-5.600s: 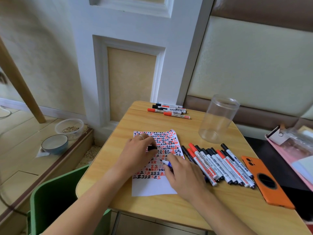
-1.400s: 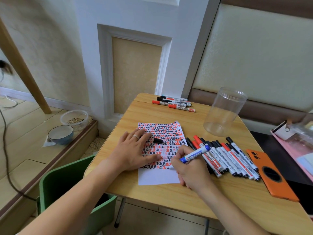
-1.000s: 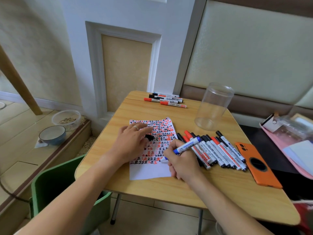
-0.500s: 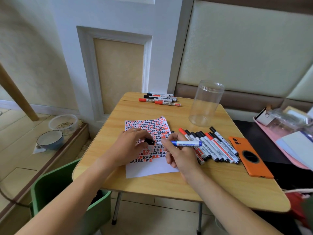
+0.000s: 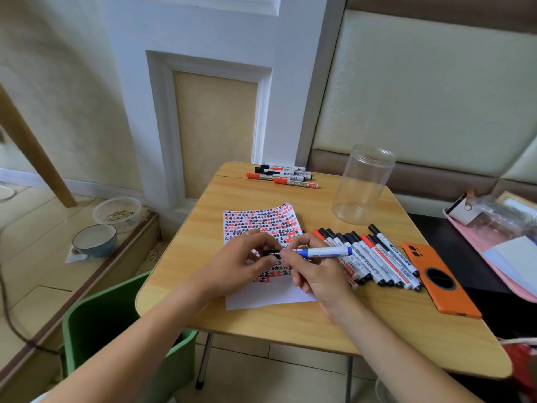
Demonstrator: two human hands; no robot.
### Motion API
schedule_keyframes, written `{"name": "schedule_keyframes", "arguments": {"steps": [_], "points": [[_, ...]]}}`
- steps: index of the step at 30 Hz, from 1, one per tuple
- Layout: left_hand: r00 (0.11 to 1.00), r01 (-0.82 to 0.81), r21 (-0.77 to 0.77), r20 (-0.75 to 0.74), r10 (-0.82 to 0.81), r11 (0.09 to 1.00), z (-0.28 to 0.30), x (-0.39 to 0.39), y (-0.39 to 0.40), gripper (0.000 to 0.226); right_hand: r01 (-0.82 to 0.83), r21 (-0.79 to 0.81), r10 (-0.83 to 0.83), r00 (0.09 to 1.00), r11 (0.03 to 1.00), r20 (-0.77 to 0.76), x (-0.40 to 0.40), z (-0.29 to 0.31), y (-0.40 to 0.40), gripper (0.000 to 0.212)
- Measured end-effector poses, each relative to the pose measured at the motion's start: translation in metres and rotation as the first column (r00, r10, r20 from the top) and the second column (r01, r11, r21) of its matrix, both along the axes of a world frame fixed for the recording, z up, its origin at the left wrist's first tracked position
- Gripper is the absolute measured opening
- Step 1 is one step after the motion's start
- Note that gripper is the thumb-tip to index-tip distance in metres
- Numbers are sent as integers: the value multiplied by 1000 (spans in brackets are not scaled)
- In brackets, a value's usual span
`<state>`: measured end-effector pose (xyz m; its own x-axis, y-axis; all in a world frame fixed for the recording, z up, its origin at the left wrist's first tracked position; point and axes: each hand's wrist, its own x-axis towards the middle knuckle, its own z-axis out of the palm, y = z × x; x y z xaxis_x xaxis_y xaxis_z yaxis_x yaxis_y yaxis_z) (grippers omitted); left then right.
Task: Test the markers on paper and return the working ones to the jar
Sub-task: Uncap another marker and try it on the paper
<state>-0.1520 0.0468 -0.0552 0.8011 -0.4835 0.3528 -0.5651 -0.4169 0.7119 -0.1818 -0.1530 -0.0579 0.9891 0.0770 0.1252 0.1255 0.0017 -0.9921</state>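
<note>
My right hand point(image 5: 312, 271) grips a blue marker point(image 5: 325, 252) held level above the paper point(image 5: 261, 222), which is covered with red and black marks. My left hand point(image 5: 238, 260) pinches a small black cap point(image 5: 271, 253) right at the marker's tip end. A row of several red and black markers point(image 5: 369, 260) lies to the right of the paper. The clear plastic jar point(image 5: 363, 184) stands upright and empty at the back right of the table. Several more markers point(image 5: 282, 175) lie at the table's far edge.
An orange phone point(image 5: 438, 280) lies face down at the right of the wooden table point(image 5: 290, 318). A green chair point(image 5: 110, 330) is under the table's left front. Bowls point(image 5: 94, 239) sit on the floor at left. A pink tray point(image 5: 494, 245) with clutter is at right.
My right hand stopped writing and lifted the blue marker level. My left hand picked the black cap off the paper and brought it to the marker's tip.
</note>
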Motion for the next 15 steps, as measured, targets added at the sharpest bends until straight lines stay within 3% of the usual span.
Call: {"name": "schedule_keyframes", "arguments": {"steps": [5,9,12,15], "points": [[999,-4,-88,-44,0,996,2,-3,-5,7,-48,42,49,998,998,-41,-2,4,0,24],[997,-67,-53,-43,65,996,6,3,9,9,-7,212,30,994,977,-106,-2,6,-2,35],[987,-143,-42,-77,140,989,6,8,23,9,34,237,-4,992,971,-126,0,5,-5,14],[981,-125,-127,-164,103,984,4,4,24,5,-1,138,14,995,990,-97,1,2,-4,8]]}}
